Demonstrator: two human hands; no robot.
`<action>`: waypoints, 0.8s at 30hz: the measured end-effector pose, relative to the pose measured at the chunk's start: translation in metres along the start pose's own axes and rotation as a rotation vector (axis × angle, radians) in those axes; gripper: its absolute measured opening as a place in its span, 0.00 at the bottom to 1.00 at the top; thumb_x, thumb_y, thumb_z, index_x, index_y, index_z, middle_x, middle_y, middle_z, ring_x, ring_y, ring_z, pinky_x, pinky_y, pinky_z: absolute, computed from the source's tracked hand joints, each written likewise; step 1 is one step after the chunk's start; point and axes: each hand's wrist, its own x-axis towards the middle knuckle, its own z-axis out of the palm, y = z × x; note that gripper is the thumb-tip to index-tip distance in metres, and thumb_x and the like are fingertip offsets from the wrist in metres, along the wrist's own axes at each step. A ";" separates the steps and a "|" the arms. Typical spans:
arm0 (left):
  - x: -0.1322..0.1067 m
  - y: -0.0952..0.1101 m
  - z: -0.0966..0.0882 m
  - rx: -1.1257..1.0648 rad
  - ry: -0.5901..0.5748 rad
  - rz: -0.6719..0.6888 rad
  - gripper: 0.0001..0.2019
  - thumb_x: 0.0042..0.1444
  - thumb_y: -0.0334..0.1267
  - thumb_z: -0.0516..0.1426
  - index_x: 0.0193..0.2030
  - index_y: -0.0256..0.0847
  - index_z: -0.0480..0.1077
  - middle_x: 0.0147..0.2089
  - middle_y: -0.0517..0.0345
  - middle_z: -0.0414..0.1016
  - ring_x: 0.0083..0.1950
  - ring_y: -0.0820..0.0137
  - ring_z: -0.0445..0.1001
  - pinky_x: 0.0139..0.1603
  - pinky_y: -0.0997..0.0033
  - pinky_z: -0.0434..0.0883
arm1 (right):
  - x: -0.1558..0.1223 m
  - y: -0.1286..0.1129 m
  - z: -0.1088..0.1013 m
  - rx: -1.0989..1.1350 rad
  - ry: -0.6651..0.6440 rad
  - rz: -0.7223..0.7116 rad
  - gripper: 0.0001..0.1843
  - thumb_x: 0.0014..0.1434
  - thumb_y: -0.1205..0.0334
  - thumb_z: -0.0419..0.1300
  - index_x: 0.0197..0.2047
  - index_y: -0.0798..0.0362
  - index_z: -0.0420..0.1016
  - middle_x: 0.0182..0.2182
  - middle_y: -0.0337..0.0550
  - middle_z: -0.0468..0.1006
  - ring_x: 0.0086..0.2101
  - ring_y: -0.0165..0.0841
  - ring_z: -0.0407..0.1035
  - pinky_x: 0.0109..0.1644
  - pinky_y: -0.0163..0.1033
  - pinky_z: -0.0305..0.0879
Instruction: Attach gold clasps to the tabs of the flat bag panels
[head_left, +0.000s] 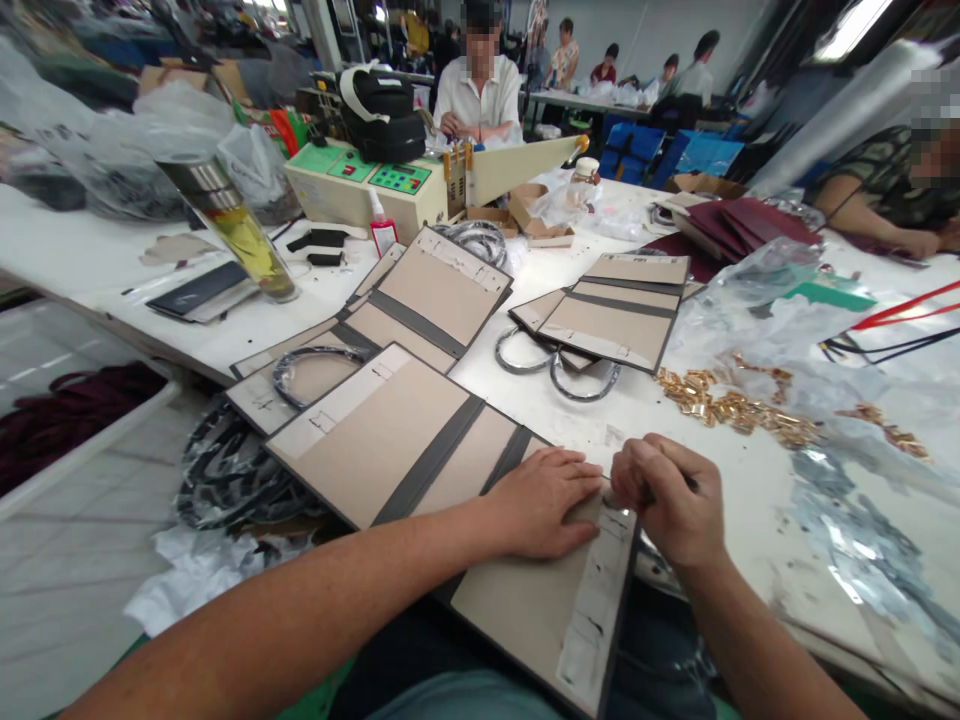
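Note:
A long tan panel with dark edging and two dark cross bands (442,440) lies slantwise at the table's front edge, its near end over my lap. My left hand (544,500) rests flat on it, fingers stretched towards its right edge. Closed in a fist, my right hand (671,490) is at that edge, beside a whitish strip (596,600) with small dark marks. Whatever the right fingers hold, if anything, is hidden. Beneath and behind lie similar tan panels (442,285) with plastic-wrapped loop handles (319,372).
More panels (611,310) with loops lie ahead. Gold metal pieces (739,400) are heaped at right near plastic bags (750,300). A glass bottle of yellow liquid (244,240) and a cream machine with green panels (367,185) stand at the back left. Co-workers sit across and at right.

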 end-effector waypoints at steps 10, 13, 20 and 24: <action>0.003 0.002 -0.001 0.017 -0.020 -0.016 0.28 0.65 0.48 0.61 0.68 0.38 0.70 0.72 0.46 0.70 0.75 0.54 0.63 0.78 0.46 0.57 | -0.006 -0.003 -0.008 0.157 0.125 -0.102 0.23 0.67 0.57 0.63 0.21 0.49 0.64 0.16 0.33 0.62 0.18 0.29 0.60 0.23 0.38 0.57; 0.005 0.001 -0.001 0.027 -0.018 -0.009 0.27 0.66 0.48 0.61 0.69 0.40 0.69 0.72 0.46 0.70 0.75 0.54 0.63 0.78 0.45 0.57 | -0.009 0.004 -0.008 0.119 0.116 -0.122 0.24 0.68 0.56 0.63 0.21 0.49 0.64 0.16 0.33 0.63 0.18 0.29 0.60 0.23 0.38 0.56; -0.019 0.022 -0.010 0.093 0.035 0.079 0.31 0.64 0.50 0.62 0.70 0.39 0.67 0.74 0.41 0.66 0.77 0.51 0.59 0.78 0.45 0.57 | -0.010 0.016 -0.010 0.001 0.119 -0.065 0.25 0.66 0.50 0.64 0.20 0.48 0.64 0.15 0.33 0.65 0.19 0.29 0.58 0.22 0.36 0.57; -0.065 0.041 -0.008 0.126 -0.160 0.161 0.46 0.58 0.63 0.65 0.75 0.38 0.58 0.77 0.41 0.61 0.79 0.48 0.55 0.82 0.44 0.44 | -0.006 0.015 -0.011 -0.024 0.136 -0.076 0.26 0.68 0.50 0.62 0.20 0.49 0.64 0.14 0.33 0.64 0.17 0.28 0.58 0.22 0.36 0.55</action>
